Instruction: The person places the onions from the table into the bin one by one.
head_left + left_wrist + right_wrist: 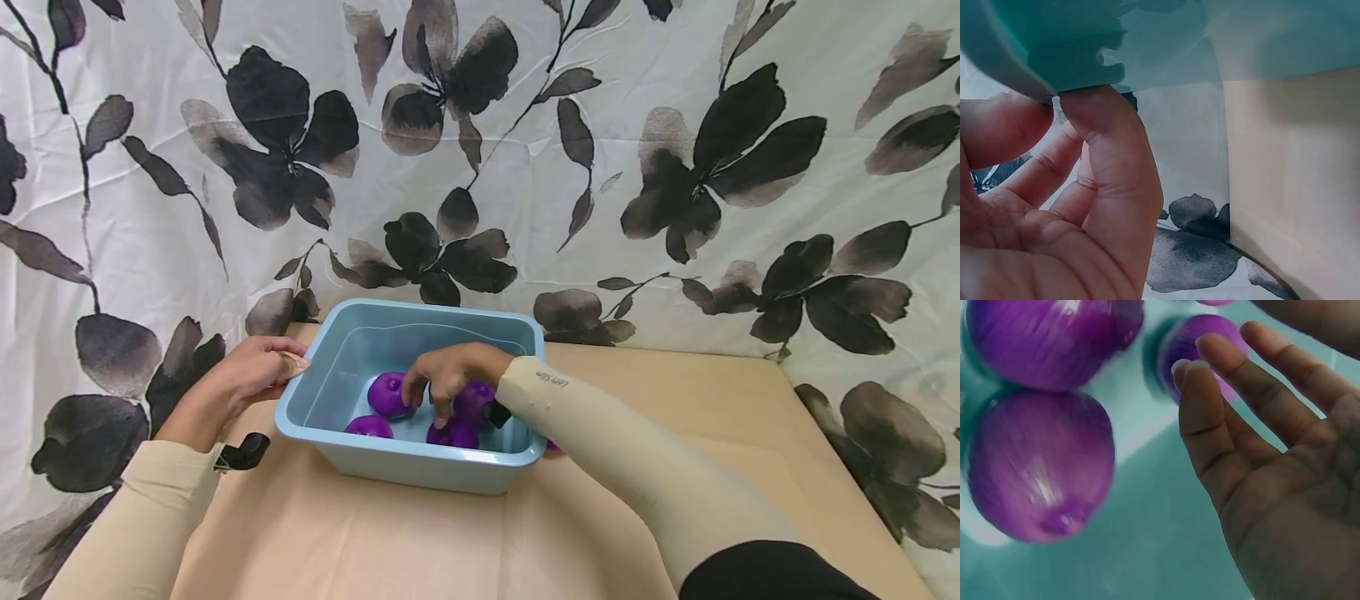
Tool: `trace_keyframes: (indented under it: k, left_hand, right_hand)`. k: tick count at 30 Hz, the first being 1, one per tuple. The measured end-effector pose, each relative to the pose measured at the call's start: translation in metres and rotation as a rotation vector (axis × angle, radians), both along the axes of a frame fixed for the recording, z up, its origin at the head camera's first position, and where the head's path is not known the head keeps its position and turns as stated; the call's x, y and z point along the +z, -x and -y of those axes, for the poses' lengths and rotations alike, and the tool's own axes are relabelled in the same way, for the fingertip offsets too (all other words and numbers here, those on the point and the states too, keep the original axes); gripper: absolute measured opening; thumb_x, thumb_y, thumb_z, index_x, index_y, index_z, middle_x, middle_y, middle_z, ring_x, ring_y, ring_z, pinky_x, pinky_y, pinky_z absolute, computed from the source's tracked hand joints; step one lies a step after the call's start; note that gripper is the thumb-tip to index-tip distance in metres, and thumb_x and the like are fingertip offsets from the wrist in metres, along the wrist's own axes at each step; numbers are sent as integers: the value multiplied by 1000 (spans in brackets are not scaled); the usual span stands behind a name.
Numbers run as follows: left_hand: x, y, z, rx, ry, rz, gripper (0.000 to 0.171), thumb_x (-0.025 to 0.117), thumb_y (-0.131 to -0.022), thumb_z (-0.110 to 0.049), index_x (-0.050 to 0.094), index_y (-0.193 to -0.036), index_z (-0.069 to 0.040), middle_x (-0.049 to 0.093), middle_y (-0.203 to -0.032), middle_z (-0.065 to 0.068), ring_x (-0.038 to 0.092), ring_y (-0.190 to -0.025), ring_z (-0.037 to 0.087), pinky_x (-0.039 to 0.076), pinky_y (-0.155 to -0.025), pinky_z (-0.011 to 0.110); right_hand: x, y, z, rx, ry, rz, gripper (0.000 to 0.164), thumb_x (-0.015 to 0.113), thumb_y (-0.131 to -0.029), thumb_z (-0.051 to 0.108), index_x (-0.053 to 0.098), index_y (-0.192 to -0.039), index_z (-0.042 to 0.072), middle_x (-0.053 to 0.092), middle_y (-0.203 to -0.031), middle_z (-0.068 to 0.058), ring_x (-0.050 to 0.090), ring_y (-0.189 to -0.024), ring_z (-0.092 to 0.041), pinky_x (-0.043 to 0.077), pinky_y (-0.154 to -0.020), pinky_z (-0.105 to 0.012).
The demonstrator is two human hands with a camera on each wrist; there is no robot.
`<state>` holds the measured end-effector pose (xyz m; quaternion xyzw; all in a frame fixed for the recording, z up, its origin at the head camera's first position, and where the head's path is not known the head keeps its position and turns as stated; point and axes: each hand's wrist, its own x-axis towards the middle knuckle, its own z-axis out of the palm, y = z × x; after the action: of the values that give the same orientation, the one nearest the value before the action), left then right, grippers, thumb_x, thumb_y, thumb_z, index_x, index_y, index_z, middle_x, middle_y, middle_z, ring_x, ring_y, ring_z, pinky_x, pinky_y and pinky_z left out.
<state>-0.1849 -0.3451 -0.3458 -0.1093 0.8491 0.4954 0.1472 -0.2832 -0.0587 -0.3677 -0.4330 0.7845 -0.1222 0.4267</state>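
A light blue plastic bin [420, 473] stands on the table. My left hand [255, 371] pinches its left rim between thumb and fingers, and the left wrist view shows the thumb and a finger right at the rim [1041, 92]. Inside the bin lie several purple, shiny, streaked red onions [387, 393]. My right hand [447, 372] reaches over the right side, down among them, fingers loosely bent and pointing downward. In the right wrist view nothing sits in that palm; its fingertips overlap one onion [1200, 350], and two others [1041, 469] lie beside the hand.
Outside the bin's right wall, a purple thing [552, 447] peeks out, mostly hidden by the sleeve. A tan cover lies over the table [720, 417]. Behind it hangs a white cloth [562, 183] with dark flowers. Each wrist carries a small black camera [243, 452].
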Motion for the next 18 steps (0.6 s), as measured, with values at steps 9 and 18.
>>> trace_keyframes:
  k: [9,18]
  left_hand:
    - [1,-1,-1,-17,0,-9,39,55,-101,-9,53,-137,6,59,-90,0,59,-80,13,59,-70,29]
    - [1,-3,0,-27,8,-21,41,58,-102,-11,52,-138,8,59,-85,-3,59,-78,10,58,-68,28]
  right_hand:
    - [39,1,-35,-118,195,6,56,82,-83,1,63,-136,7,66,-135,-11,64,-120,-26,53,-105,-34]
    - [65,-7,-109,-265,406,-55,57,84,-83,7,64,-136,8,69,-132,-9,66,-115,-23,56,-101,-38]
